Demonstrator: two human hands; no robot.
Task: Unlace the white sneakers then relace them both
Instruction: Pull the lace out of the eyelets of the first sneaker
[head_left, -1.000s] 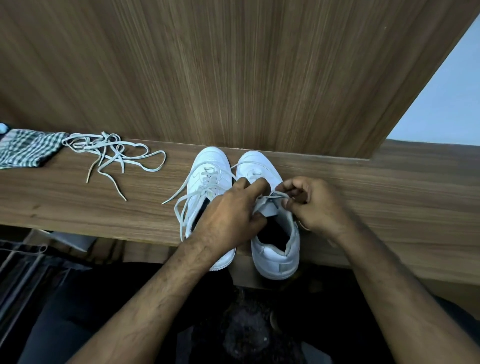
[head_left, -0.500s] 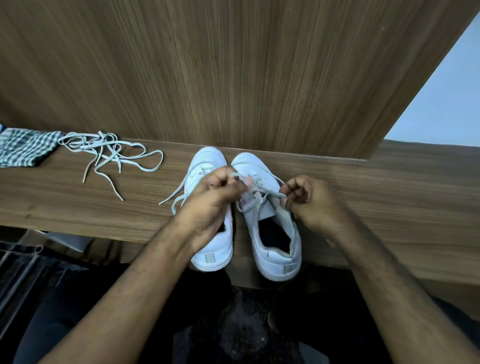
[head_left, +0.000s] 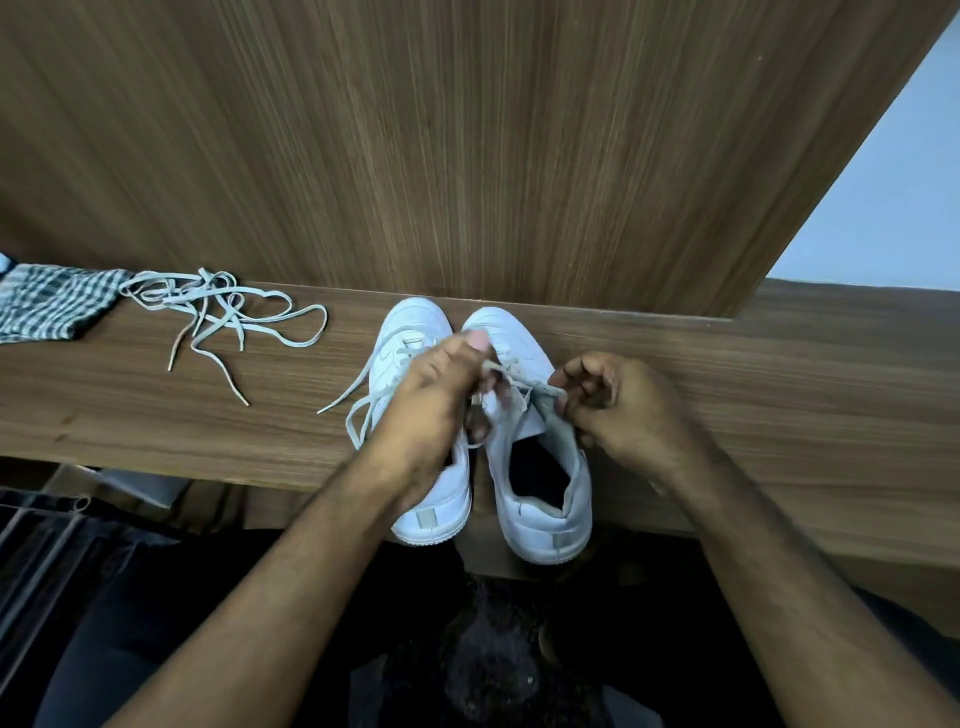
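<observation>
Two white sneakers (head_left: 540, 467) stand side by side on a wood-grain shelf (head_left: 753, 415) against a wooden back panel (head_left: 467, 145); left hand (head_left: 431, 400) and right hand (head_left: 623, 410) each pinch the right sneaker's lace (head_left: 511, 375); loose laces (head_left: 218, 312) and checked cloth (head_left: 47, 306) lie far left

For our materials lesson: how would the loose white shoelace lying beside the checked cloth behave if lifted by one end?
The loose white flat shoelace lies in limp tangled loops, so it probably dangles floppily. It looks thin, likely very light, and may snag on itself.
</observation>
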